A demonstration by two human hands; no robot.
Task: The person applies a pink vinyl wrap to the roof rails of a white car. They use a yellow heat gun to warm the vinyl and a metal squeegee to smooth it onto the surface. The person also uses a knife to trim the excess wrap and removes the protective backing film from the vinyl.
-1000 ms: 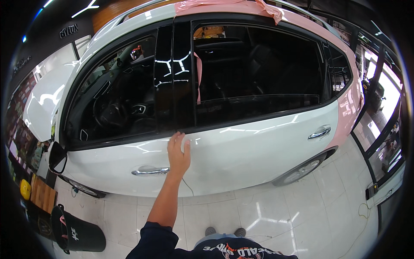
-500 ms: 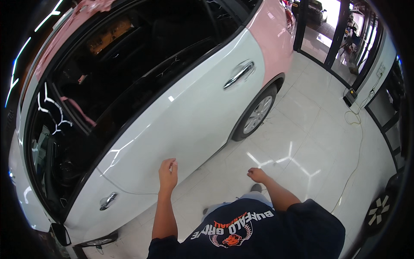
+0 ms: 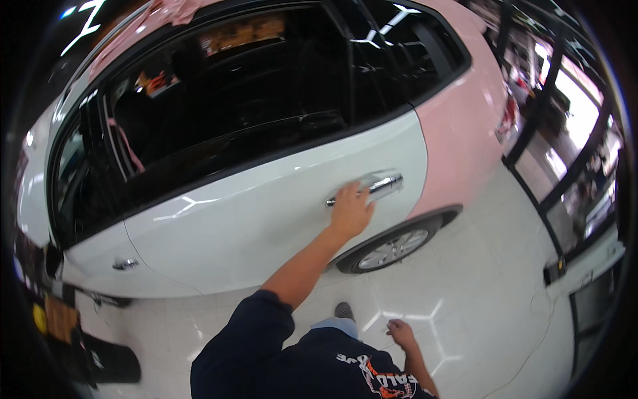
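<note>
My left hand (image 3: 352, 213) reaches up to a chrome door handle (image 3: 385, 185) on the white rear door (image 3: 259, 213) of a car. Its fingers are spread and lie over the front part of the handle; whether they grip it is not clear. My right hand (image 3: 401, 334) hangs low over the floor, away from the car, with fingers loosely bent, a little apart, and nothing seen in them. Behind the white door, the rear body panel (image 3: 458, 133) is pink. A second chrome handle (image 3: 125, 264) sits on the front door.
Below the rear panel is the car's wheel (image 3: 395, 251). Pink material (image 3: 174, 10) lies bunched on the roof edge. Dark-framed glass doors (image 3: 565, 146) stand at the right, with a small black device (image 3: 553, 271) by the wall. A dark bin-like object (image 3: 109, 359) is at the lower left.
My left hand has moved from beside the lower part of the door up to the rear handle. The view has swung, and the car's rear and glass doors sit differently in it.
</note>
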